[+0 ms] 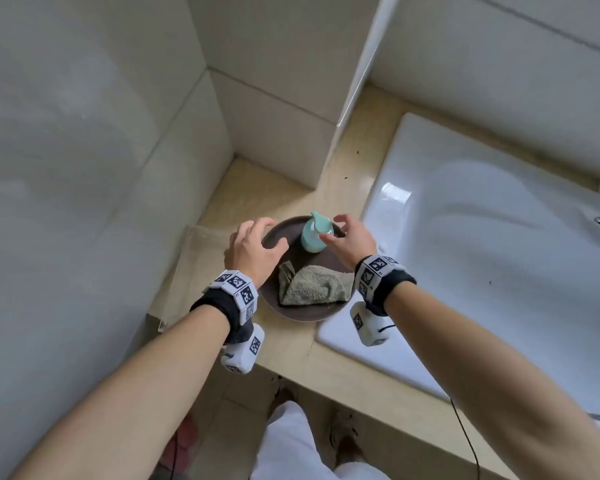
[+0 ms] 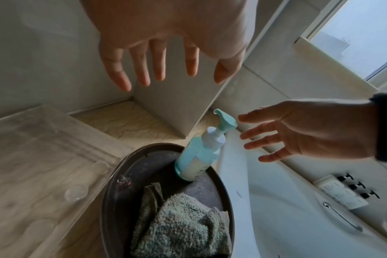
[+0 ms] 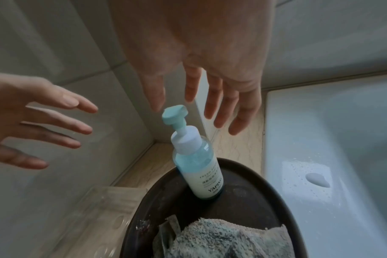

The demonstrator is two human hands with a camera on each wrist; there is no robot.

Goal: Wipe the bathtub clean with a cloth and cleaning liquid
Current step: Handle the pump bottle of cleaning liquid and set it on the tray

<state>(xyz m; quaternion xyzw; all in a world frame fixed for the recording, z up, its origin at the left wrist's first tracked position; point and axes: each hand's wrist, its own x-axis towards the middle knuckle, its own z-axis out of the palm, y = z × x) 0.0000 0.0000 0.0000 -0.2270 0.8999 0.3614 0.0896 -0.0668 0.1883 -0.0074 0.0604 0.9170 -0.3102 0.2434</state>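
A pale teal pump bottle (image 1: 314, 235) (image 2: 199, 153) (image 3: 197, 167) stands upright at the back of a round dark tray (image 1: 274, 237) (image 2: 126, 165) (image 3: 254, 183) on the beige ledge. A folded grey-green cloth (image 1: 314, 285) (image 2: 183, 227) (image 3: 221, 239) lies on the tray's near half. My left hand (image 1: 274, 233) (image 2: 207, 73) hovers over the tray's left rim with its fingers spread, holding nothing. My right hand (image 1: 329, 228) (image 3: 172, 100) hovers just right of the pump head, fingers spread; I cannot tell if the thumb touches it. The white bathtub (image 1: 482, 237) (image 3: 331, 139) lies to the right.
A clear plastic tray (image 1: 187, 265) (image 2: 44, 148) sits left of the dark tray, against the tiled wall. A tiled pillar corner (image 1: 329, 168) rises behind the bottle. A white blob (image 3: 317, 179) and droplets lie on the tub's rim. A metal handle (image 2: 342, 220) and small bottles (image 2: 342, 192) are on the tub's far side.
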